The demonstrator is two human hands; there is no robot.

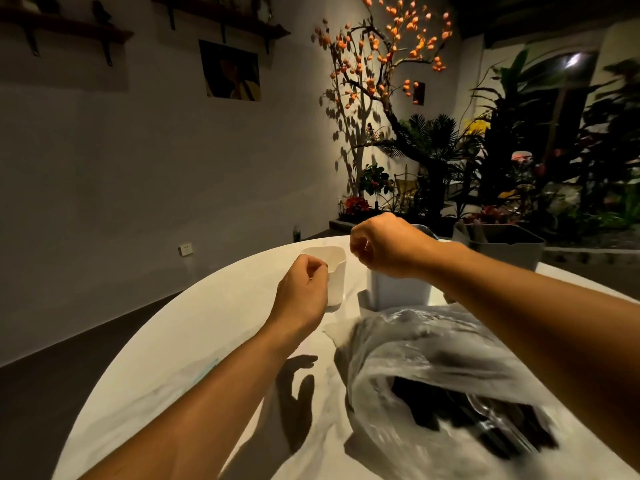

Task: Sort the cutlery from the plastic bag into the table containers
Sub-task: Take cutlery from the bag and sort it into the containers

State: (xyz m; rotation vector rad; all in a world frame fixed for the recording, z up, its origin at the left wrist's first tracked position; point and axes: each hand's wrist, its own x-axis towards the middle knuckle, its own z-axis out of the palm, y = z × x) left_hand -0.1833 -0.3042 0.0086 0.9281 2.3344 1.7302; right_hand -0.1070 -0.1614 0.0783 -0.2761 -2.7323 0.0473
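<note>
A crumpled clear plastic bag [426,344] lies on the round white table [207,341] at the right front, with dark cutlery [485,424] showing through its open end. A white container [334,271] stands at mid-table, and a pale blue container [398,289] stands to its right. My left hand [304,289] hovers beside the white container's near rim, its fingers curled and thumb against forefinger, with nothing visible in it. Above the pale blue container my right hand [384,247] is raised with curled fingers, and I see nothing in it.
A grey container [509,251] stands at the table's far right edge. Behind it are potted plants and a branch with orange fruit [381,64]. A white wall with shelves lies to the left, and dark floor surrounds the table.
</note>
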